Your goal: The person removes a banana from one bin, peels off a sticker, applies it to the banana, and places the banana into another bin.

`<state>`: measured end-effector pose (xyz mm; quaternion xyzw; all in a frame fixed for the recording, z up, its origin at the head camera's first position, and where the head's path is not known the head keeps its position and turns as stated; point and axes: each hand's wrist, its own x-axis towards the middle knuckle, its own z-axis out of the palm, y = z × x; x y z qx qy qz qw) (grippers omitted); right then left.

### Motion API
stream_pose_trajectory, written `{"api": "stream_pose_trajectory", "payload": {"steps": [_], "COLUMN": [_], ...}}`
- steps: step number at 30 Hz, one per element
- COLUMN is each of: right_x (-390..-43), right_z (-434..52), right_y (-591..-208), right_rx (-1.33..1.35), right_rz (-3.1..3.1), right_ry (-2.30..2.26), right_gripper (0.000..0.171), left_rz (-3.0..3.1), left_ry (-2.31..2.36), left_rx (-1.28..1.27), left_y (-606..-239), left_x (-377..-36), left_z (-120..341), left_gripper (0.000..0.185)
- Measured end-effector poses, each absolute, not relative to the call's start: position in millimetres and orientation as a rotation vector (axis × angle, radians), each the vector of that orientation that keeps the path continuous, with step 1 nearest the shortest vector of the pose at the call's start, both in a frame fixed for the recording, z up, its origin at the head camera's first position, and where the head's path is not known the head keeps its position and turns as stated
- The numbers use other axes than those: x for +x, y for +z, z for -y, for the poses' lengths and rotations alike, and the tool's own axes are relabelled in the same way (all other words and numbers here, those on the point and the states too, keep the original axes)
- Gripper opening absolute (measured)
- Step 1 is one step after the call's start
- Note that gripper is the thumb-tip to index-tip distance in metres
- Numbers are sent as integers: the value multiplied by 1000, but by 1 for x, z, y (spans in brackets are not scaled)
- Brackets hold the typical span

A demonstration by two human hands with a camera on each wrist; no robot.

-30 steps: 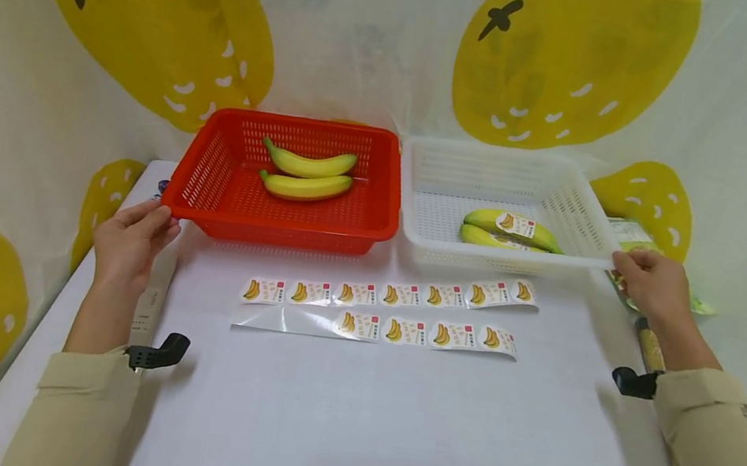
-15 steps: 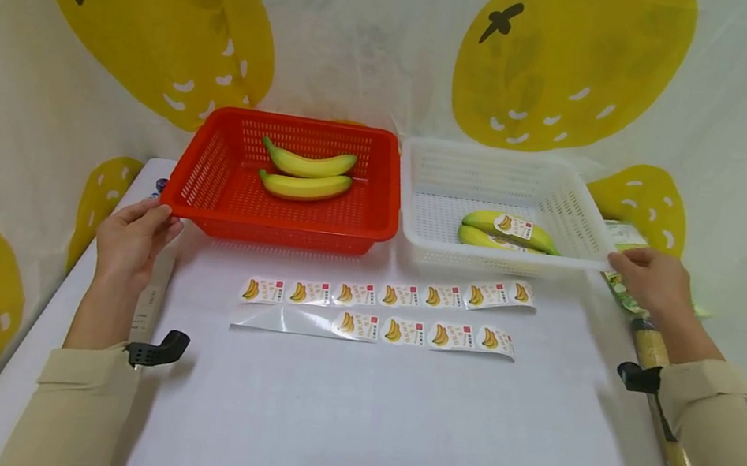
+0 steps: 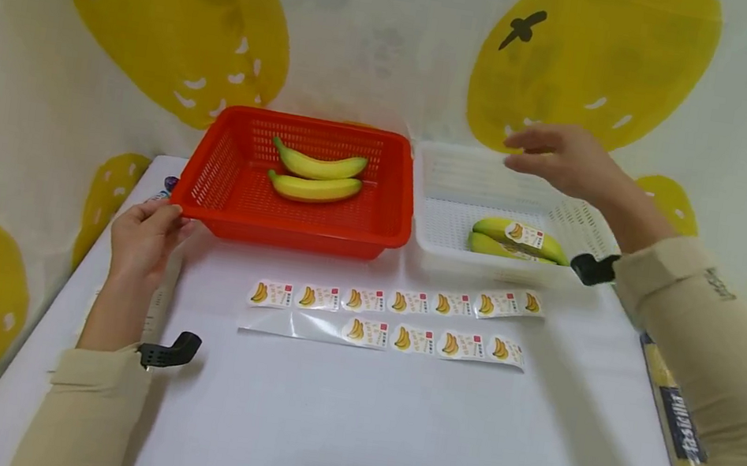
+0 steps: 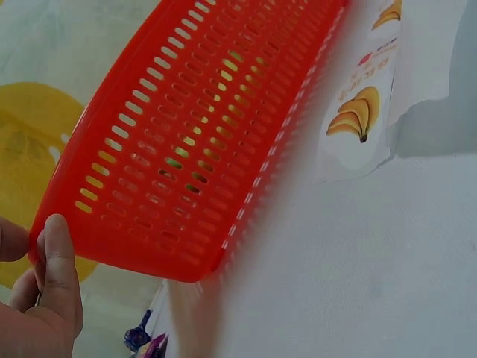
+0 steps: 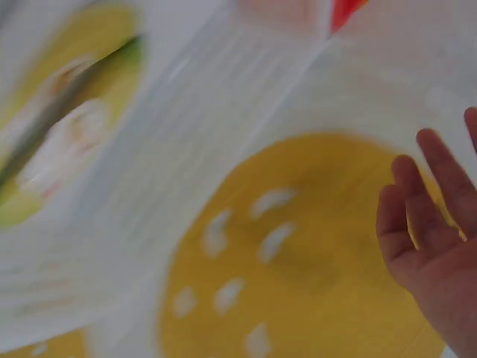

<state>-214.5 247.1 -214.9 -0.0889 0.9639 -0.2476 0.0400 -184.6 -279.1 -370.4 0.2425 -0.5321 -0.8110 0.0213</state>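
My left hand (image 3: pixel 145 239) pinches the front left corner of the red basket (image 3: pixel 294 239); the left wrist view shows thumb and fingers on its rim (image 4: pixel 56 246). Two bananas (image 3: pixel 318 168) without stickers lie inside it. My right hand (image 3: pixel 566 158), fingers extended and holding nothing, hangs above the back of the white basket (image 3: pixel 441 258). In that basket lie two bananas (image 3: pixel 499 229) bearing stickers. Blurred in the right wrist view, the stickered bananas (image 5: pixel 119 67) appear beyond the raised fingers.
Two strips of banana stickers (image 3: pixel 364 299) lie in front of the baskets on the white table (image 3: pixel 345 436). A long packet with a black label (image 3: pixel 680 423) lies along the right side, partly under the sleeve. Behind the baskets hangs a fruit-printed cloth (image 3: pixel 386 44).
My right hand has let go of the white basket's front right corner and moved up and left over it. My left hand keeps its grip. The view has shifted slightly.
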Motion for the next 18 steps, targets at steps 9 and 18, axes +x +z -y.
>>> {"api": "stream_pose_trajectory", "payload": {"steps": [9, 18], "right_x": [-294, -317], "right_z": [-96, -49], "right_y": [-238, -307], "right_rx": [-720, -720], "right_rz": [-2627, -2385], "right_ry": [-915, -895], "right_gripper": [38, 36], "left_rz": [1665, 1681], "left_ry": [-2488, -2464], "left_rx": [753, 727], "left_y": [-373, -379], "left_x": [-167, -148], "left_z": [263, 242], "left_gripper": [22, 20]}}
